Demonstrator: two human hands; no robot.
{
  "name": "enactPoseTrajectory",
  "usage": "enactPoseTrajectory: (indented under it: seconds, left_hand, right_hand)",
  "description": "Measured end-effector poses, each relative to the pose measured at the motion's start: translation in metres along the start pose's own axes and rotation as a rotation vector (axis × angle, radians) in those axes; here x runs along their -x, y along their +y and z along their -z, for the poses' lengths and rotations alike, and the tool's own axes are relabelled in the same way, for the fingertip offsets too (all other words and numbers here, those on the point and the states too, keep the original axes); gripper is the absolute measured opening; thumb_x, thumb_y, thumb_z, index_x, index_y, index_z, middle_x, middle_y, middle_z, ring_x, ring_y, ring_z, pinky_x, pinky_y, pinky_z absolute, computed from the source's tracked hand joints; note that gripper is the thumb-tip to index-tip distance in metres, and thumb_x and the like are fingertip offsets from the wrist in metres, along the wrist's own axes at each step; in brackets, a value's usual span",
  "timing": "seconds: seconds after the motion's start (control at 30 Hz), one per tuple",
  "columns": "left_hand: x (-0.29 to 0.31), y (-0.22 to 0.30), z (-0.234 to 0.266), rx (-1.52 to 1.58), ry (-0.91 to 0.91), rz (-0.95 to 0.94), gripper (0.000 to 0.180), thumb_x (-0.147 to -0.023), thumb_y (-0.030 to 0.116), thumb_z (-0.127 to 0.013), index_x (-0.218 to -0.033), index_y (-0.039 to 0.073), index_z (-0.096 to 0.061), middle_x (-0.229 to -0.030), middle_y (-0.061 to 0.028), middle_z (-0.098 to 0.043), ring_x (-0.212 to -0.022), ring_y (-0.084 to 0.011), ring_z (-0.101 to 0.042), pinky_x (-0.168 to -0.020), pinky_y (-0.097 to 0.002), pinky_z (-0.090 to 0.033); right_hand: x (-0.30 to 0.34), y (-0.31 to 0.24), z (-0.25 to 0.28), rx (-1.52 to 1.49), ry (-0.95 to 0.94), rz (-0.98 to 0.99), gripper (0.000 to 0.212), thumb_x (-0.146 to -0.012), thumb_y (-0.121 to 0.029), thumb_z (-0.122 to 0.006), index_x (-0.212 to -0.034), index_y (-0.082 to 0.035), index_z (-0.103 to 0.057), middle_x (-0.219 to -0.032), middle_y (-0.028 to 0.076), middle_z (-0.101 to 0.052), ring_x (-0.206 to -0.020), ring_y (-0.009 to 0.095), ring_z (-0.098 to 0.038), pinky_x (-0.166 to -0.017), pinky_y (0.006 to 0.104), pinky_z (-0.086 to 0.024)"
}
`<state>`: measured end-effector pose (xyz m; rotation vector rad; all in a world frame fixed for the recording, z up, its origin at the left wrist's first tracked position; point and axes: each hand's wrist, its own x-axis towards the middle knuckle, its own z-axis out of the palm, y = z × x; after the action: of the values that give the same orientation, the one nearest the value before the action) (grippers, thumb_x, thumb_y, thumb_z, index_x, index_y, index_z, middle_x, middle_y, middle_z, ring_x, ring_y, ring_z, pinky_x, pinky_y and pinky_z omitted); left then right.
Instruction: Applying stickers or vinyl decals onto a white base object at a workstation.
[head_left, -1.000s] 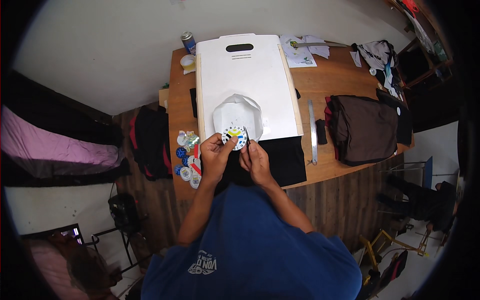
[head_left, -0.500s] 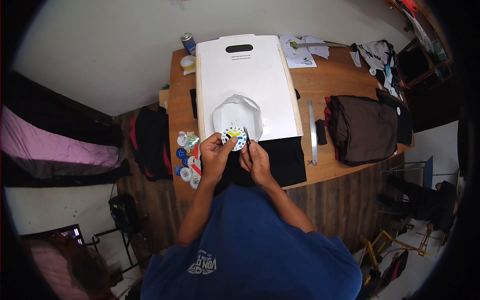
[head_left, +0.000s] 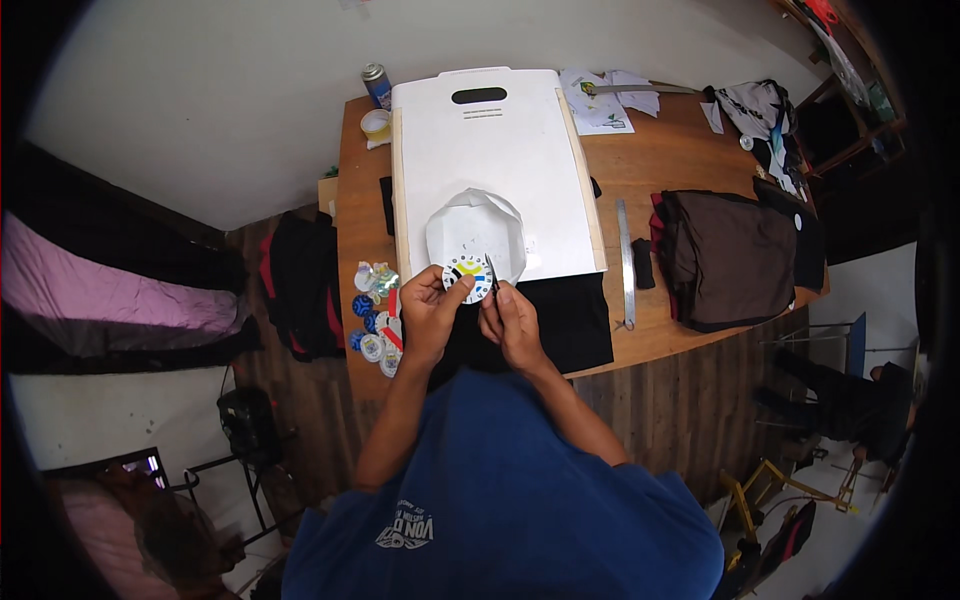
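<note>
Table [head_left: 655,165], wooden, one: bearing your materials, probably so that they are lying within reach.

Board [head_left: 490,160], white, slotted at its far end, one: lying on the table ahead of you, seemingly serving as a smooth working surface.

Black cloth [head_left: 570,325], one: showing between the board's near edge and your body.

Paper tray [head_left: 434,240], white, raised-edged, one: resting on the board just beyond your fingers, likely for catching scraps; dark specks are showing inside.

Round pieces [head_left: 372,347], assorted, loose group: lying left of your left wrist, perhaps for easy picking.

Left hand [head_left: 430,315]: pinching the disc [head_left: 477,272], thumb across its face, apparently for steadying it.

Right hand [head_left: 512,318]: gripping a slim tool [head_left: 492,268] between nearly closed thumb and fingers, presumably for fine control.

Disc, white with coloured patches, one: sitting between your two hands, over the tray's near side, only the left gripping it.

Slim tool, dark, pointed, one: pointing away from you along the disc's right edge; whether it is touching, you cannot tell.
</note>
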<state>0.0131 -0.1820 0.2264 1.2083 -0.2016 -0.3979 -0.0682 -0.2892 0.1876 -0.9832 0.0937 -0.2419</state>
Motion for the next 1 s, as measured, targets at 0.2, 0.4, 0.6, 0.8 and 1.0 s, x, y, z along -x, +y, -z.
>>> enactPoseTrajectory:
  seconds: [0.2, 0.4, 0.6, 0.8, 1.0]
  left_hand:
    - [0.0005, -0.0002, -0.0004, 0.009, -0.002, -0.007, 0.004, -0.088, -0.001, -0.066, -0.087, -0.003, -0.063, -0.086, -0.0068, -0.068, -0.077, -0.0081, -0.063, -0.073, -0.021, -0.05]
    - [0.0013, -0.0002, 0.0005, 0.019, 0.011, 0.003, 0.004, -0.088, -0.001, -0.066, -0.088, -0.003, -0.064, -0.086, -0.0065, -0.068, -0.078, -0.0077, -0.063, -0.074, -0.0208, -0.049]
    - [0.0007, 0.0003, -0.0002, 0.028, 0.002, -0.007, 0.003, -0.088, 0.0, -0.065, -0.088, -0.003, -0.064, -0.085, -0.0062, -0.068, -0.077, -0.0074, -0.062, -0.073, -0.0207, -0.048]
    - [0.0019, 0.002, -0.0009, 0.008, 0.004, 0.005, 0.003, -0.088, 0.0, -0.065, -0.086, -0.002, -0.064, -0.084, -0.006, -0.067, -0.076, -0.0073, -0.062, -0.073, -0.0209, -0.049]
    - [0.0012, 0.0027, -0.0011, 0.005, 0.001, 0.005, 0.003, -0.088, 0.0, -0.065, -0.086, -0.002, -0.063, -0.084, -0.0059, -0.067, -0.076, -0.0073, -0.062, -0.072, -0.0208, -0.049]
  right_hand:
    - [0.0002, 0.0002, -0.0001, -0.006, 0.003, 0.014, 0.033, -0.106, -0.031, -0.034, -0.094, -0.005, -0.05, -0.056, -0.004, -0.031, -0.046, 0.005, -0.027, -0.044, 0.0206, -0.027]
    - [0.0004, -0.0018, -0.0005, -0.006, 0.004, -0.001, 0.034, -0.106, -0.032, -0.032, -0.094, -0.004, -0.049, -0.056, -0.005, -0.031, -0.046, 0.004, -0.026, -0.043, 0.0204, -0.026]
    - [0.0018, -0.001, -0.0004, -0.011, -0.013, -0.015, 0.035, -0.106, -0.032, -0.033, -0.094, -0.004, -0.05, -0.056, -0.005, -0.031, -0.045, 0.004, -0.026, -0.043, 0.0204, -0.026]
    - [0.0015, -0.0024, -0.0017, 0.005, -0.003, -0.01, 0.035, -0.106, -0.033, -0.034, -0.094, -0.004, -0.05, -0.056, -0.005, -0.031, -0.045, 0.004, -0.026, -0.043, 0.0204, -0.026]
    - [0.0012, -0.0012, -0.0004, 0.0, -0.01, 0.002, 0.034, -0.106, -0.032, -0.034, -0.094, -0.004, -0.05, -0.056, -0.005, -0.032, -0.046, 0.004, -0.027, -0.043, 0.0205, -0.026]
